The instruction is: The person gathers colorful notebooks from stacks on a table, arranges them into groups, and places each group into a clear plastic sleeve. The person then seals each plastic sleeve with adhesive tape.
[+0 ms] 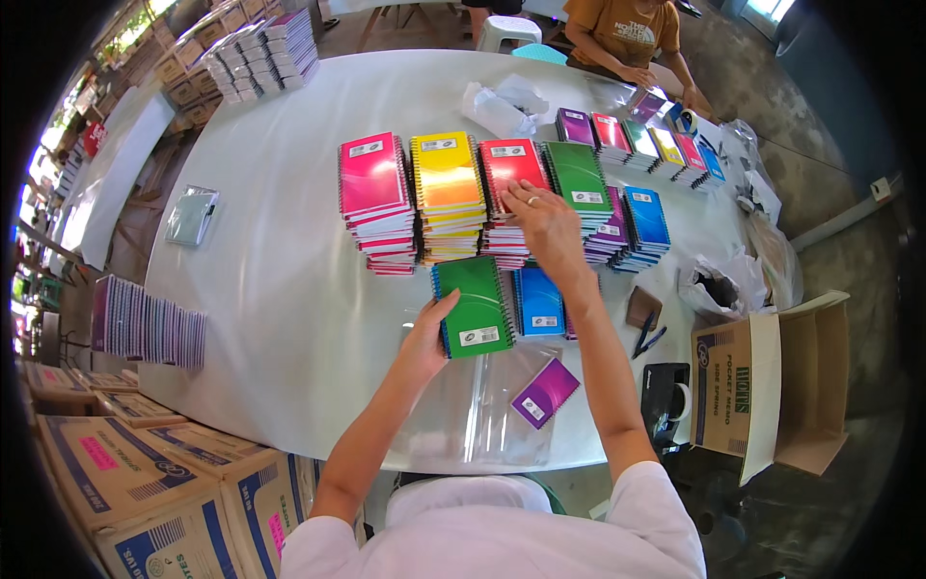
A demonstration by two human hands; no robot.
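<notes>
My left hand (426, 338) grips a green spiral notebook (473, 309) by its left edge, above the near part of the table. My right hand (550, 227) reaches over the stacks, fingers stretched onto the top red notebook (507, 166). Left of that pile stand tall stacks of yellow notebooks (446, 183) and pink notebooks (371, 179). To its right are stacks of green notebooks (581, 174), purple notebooks (610, 230), partly hidden by my arm, and blue notebooks (644, 220). Beside the held notebook lies a blue notebook (538, 301). Nearer me, a small purple notebook (545, 394) rests by transparent plastic sheets (487, 410).
Across the white table (280, 289), a person (627, 39) handles items behind small notebook stacks (641, 145). An open cardboard box (743, 386), a black tape dispenser (664, 405) and pens (646, 338) are at right. Closed cartons (145, 463) and a notebook row (149, 323) stand left.
</notes>
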